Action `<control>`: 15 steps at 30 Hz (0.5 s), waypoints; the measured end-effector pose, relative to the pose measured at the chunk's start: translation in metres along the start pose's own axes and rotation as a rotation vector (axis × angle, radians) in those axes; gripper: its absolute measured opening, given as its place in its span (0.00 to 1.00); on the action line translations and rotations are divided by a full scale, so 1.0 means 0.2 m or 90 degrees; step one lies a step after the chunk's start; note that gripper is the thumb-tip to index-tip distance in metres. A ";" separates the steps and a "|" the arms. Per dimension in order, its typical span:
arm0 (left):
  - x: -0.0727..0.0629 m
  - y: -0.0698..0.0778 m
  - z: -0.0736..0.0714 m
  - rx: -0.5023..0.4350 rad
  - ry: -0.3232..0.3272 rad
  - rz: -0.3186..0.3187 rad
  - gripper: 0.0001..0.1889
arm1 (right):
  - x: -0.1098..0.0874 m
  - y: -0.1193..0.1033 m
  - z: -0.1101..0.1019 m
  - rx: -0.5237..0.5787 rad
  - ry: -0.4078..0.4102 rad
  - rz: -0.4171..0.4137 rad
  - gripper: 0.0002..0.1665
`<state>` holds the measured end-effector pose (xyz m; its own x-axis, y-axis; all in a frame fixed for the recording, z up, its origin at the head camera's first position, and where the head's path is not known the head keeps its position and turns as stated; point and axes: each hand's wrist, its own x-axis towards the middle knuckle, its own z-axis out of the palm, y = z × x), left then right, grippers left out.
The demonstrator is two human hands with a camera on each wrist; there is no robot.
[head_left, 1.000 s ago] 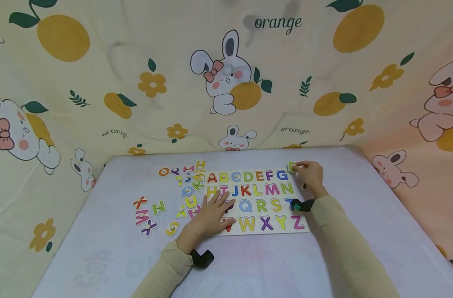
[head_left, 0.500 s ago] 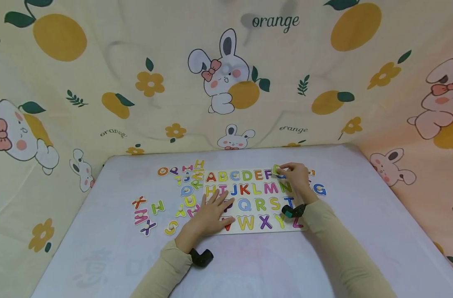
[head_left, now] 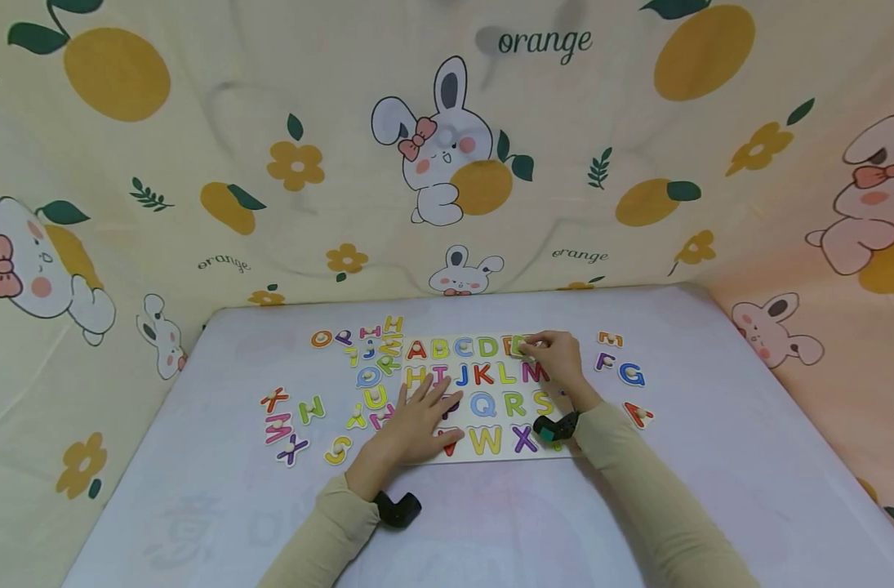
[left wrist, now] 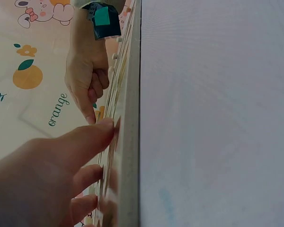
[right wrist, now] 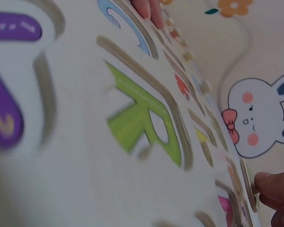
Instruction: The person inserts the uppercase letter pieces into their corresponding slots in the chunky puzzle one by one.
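Pinching a green letter over the board

Here's the right hand with the letter caught between thumb and fingertips, and the left hand spread across the board's left part, probably steadying it. The danger? It looks a slim pinch: should it slip or twist, the letter could drop askew across the orange E. Those fingers cover plenty of it, too, so a wrong turn may go unseen. And mind the right sleeve; a wide swing could sweep the red A along the table.

As for position, the letter sits at the very tip of the right grip, partly over the E. The right wrist view shows it nearly edge-on; whether it touches the board, I can't tell.
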<state>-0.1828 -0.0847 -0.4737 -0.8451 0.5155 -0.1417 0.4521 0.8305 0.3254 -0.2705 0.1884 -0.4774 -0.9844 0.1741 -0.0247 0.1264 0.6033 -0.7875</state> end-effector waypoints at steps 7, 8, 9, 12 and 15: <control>0.00 0.00 0.00 -0.004 -0.004 0.000 0.34 | -0.01 -0.04 0.06 0.029 -0.034 0.045 0.19; 0.00 0.00 0.00 -0.005 -0.004 0.000 0.34 | -0.01 -0.05 0.07 0.031 -0.034 0.044 0.19; 0.00 0.00 0.00 -0.005 -0.003 0.001 0.34 | 0.00 -0.05 0.08 0.033 -0.033 0.040 0.18; 0.00 0.00 0.00 -0.006 -0.003 0.002 0.34 | 0.00 -0.07 0.11 0.029 -0.030 0.019 0.18; 0.00 0.00 0.00 -0.002 -0.001 0.004 0.34 | 0.00 -0.10 0.13 0.018 -0.043 0.008 0.17</control>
<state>-0.1827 -0.0849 -0.4727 -0.8420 0.5205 -0.1416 0.4558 0.8270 0.3291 -0.2753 0.1561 -0.4784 -0.9888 0.1286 -0.0757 0.1369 0.5792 -0.8037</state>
